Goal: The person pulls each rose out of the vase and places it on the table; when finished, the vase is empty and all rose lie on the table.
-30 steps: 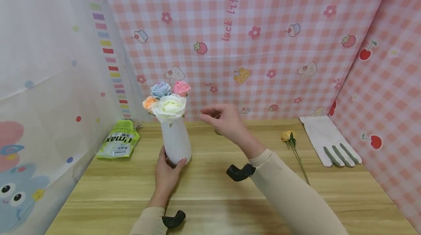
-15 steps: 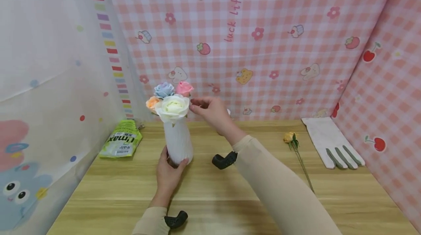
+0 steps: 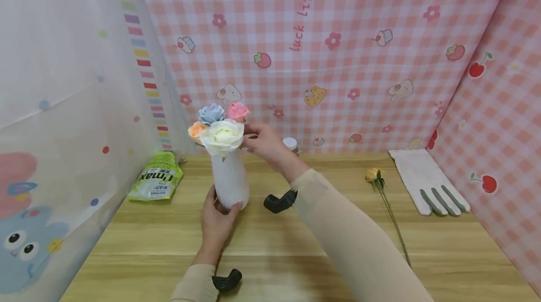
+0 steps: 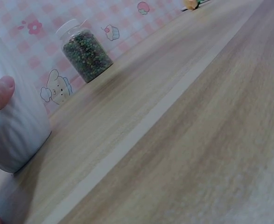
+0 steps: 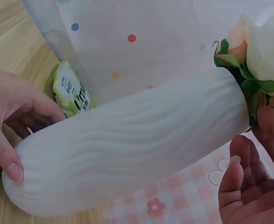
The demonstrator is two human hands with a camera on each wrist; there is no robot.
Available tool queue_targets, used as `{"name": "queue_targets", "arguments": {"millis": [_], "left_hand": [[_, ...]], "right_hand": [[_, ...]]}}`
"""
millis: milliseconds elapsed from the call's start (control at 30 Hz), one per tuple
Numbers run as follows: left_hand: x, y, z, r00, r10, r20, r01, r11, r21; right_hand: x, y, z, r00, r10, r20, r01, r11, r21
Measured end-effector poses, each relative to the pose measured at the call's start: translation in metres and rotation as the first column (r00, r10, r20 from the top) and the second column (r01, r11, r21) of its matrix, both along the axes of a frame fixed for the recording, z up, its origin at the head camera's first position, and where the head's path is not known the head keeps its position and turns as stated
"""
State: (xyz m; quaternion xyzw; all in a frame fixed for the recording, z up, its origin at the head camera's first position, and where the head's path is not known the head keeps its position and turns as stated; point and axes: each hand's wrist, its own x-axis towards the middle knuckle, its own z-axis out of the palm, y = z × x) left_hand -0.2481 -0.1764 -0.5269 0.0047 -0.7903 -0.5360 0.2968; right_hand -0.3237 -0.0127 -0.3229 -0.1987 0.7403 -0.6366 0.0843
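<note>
A tall white ribbed vase [image 3: 230, 180] holds artificial roses: blue [image 3: 211, 113], pink [image 3: 238, 112], orange [image 3: 197, 131] and a large white one [image 3: 222, 136] in front. Low on the vase, my left hand [image 3: 219, 222] grips it, thumb across the near side; the right wrist view shows this hand's fingers around the base. My right hand [image 3: 268, 144] is up at the right edge of the white rose. In the right wrist view, one digit touches the green leaves [image 5: 263, 86] just above the vase mouth while other fingers curl below. Some right fingertips are hidden behind the bloom.
A yellow rose [image 3: 373, 175] with a long stem lies on the wooden table [image 3: 329, 231] at right, beside a white glove [image 3: 427, 182] with grey-green fingers. A green packet [image 3: 156, 177] lies at left. Behind my right hand stands a white-lidded jar [image 4: 87, 53] of dark green granules.
My right hand has moved left to the bouquet, its fingertips now right at the white rose. The jar's lid has come into sight behind it. My left hand stays on the vase.
</note>
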Motion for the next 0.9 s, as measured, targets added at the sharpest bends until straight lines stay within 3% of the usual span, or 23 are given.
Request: {"name": "queue_targets", "arguments": {"millis": [267,600,900], "left_hand": [[-0.001,-0.002,-0.002,1.000,0.007,-0.015,-0.007,1.000,-0.023],[0.000,-0.002,0.002,1.000,-0.028,-0.002,0.028,1.000,-0.006],[0.000,0.000,0.001,1.000,-0.015,-0.002,0.015,1.000,-0.007]], "right_hand": [[0.001,-0.007,0.000,1.000,0.012,0.013,-0.011,1.000,-0.020],[0.001,-0.011,0.001,0.999,-0.042,0.016,0.042,0.998,-0.044],[0.009,-0.011,0.011,0.988,-0.044,-0.149,0.028,0.994,-0.109]]}}
